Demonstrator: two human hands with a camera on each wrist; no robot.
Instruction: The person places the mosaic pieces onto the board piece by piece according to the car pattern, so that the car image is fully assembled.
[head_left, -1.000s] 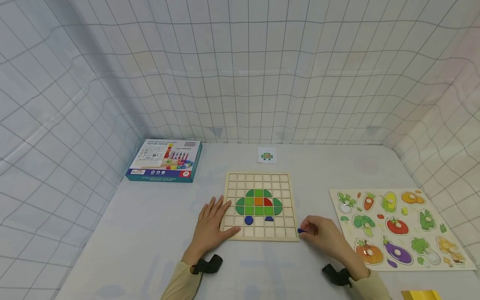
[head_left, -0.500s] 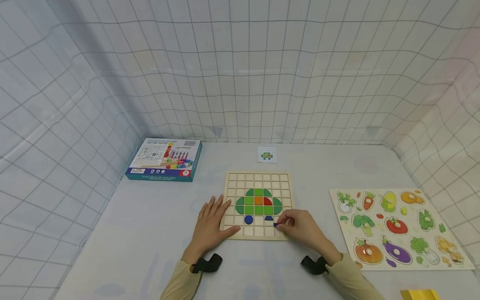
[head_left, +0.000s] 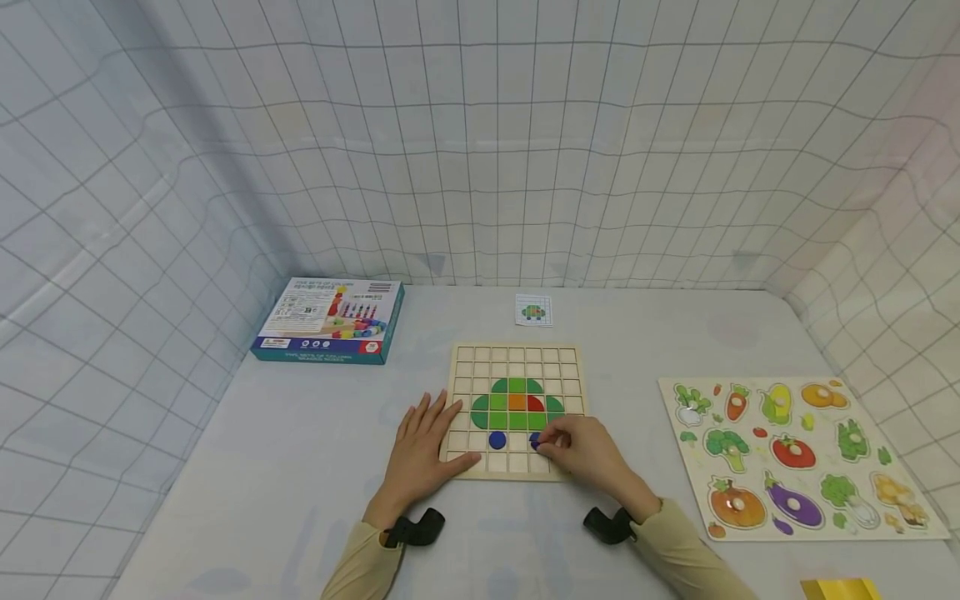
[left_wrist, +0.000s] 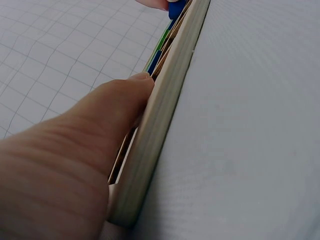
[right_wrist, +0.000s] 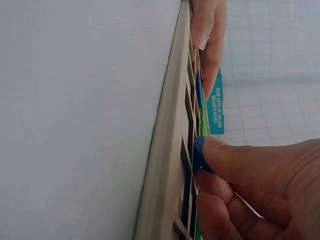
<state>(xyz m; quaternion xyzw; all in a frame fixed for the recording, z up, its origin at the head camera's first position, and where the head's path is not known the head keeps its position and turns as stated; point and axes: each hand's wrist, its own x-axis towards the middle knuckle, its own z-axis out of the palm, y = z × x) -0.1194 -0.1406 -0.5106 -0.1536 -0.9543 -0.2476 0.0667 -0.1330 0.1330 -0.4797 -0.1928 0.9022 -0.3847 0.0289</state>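
A wooden grid board (head_left: 480,354) lies on the table, bearing green, orange, red and blue pieces in its cells. My left hand (head_left: 422,450) rests flat over its left edge, fingers spread, thumb on the near corner area. In the right wrist view, my right hand (right_wrist: 270,175) pinches a blue half-circle piece (right_wrist: 201,154) between thumb and fingers, tilted against the board's cells. In the head view this right hand hovers low over the near right part of the board and partly covers the blue there. To its left sits a blue round (head_left: 497,440) made flush in a cell.
Behind the board lies a small pattern card (head_left: 533,311). A boxed bead set (head_left: 330,321) stands at the back left. On the right is a vegetable puzzle board (head_left: 795,454), with a yellow object (head_left: 840,589) at the near right edge.
My right hand has moved left from beside the board, bringing the blue half-circle piece to the cell with the other blue half. My left hand has stayed in place.
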